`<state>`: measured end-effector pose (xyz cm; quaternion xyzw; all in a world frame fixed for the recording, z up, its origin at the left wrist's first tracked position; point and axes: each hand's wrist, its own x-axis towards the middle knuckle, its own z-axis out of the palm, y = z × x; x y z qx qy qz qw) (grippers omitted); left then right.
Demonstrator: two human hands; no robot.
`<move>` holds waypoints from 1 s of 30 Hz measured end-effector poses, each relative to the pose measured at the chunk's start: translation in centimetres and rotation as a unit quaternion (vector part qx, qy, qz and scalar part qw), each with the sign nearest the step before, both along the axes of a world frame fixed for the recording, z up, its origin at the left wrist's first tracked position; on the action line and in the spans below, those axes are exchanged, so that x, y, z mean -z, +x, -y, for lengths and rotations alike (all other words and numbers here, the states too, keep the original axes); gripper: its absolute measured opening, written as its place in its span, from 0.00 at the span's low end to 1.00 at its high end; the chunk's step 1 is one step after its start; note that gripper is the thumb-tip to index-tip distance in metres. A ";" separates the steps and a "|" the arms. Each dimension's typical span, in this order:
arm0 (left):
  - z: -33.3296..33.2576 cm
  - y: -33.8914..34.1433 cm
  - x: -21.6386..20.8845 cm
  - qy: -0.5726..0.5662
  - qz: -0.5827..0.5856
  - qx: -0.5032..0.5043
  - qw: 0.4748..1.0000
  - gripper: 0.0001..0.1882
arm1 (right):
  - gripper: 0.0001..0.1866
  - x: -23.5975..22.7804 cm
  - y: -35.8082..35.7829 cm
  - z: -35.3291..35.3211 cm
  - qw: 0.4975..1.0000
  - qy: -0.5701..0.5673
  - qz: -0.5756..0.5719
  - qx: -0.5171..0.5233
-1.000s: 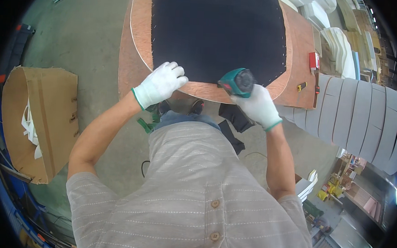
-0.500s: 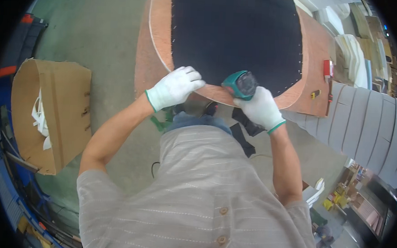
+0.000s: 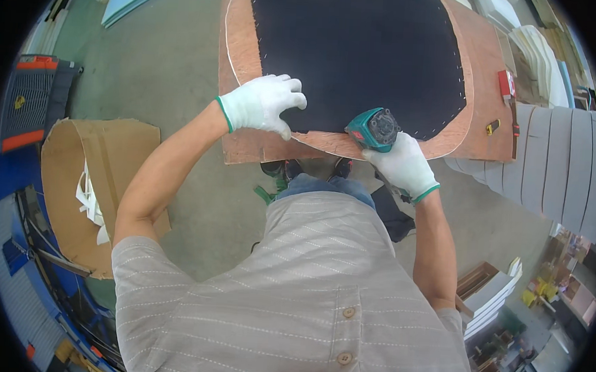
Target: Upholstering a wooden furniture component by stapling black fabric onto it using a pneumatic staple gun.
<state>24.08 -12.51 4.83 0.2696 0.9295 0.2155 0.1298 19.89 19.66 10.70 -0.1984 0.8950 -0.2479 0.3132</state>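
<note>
My right hand (image 3: pixel 407 166), in a white glove with a green cuff, is wrapped around a green staple gun (image 3: pixel 364 129) with a dark round cap. The tool sits over the near edge of a black fabric sheet (image 3: pixel 359 54). Small pale staples dot the sheet's left and right edges. Beneath it lies a plywood panel (image 3: pixel 245 38) with a curved outline and a thin white line along its rim. My left hand (image 3: pixel 264 105), gloved the same way, is open at the fabric's near left corner, fingers spread and slightly bent. Whether its fingertips touch the fabric I cannot tell.
The panel rests on a larger wooden board (image 3: pixel 483 68). On its right side lie a red box (image 3: pixel 506 84) and a yellow-black tool (image 3: pixel 493 127). A big cardboard carton (image 3: pixel 128 151) stands at left. Grey padded rolls (image 3: pixel 539 158) lie at right.
My left hand has let go of the panel's near edge, spread its fingers and risen slightly over the corner. My right hand still holds the staple gun near the front edge. The view has shifted.
</note>
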 end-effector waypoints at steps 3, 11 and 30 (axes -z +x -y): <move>-0.4 -0.4 0.2 -0.010 -0.026 0.024 0.999 0.31 | 0.17 0.1 0.3 0.1 0.998 -0.026 0.028 0.046; -0.2 -2.1 1.8 0.091 -0.039 0.073 0.992 0.16 | 0.18 0.3 0.6 -0.1 0.998 -0.011 0.021 0.051; -3.2 -2.8 2.3 -0.052 -0.169 0.102 0.979 0.08 | 0.19 0.7 1.5 -0.4 0.998 -0.020 -0.002 0.062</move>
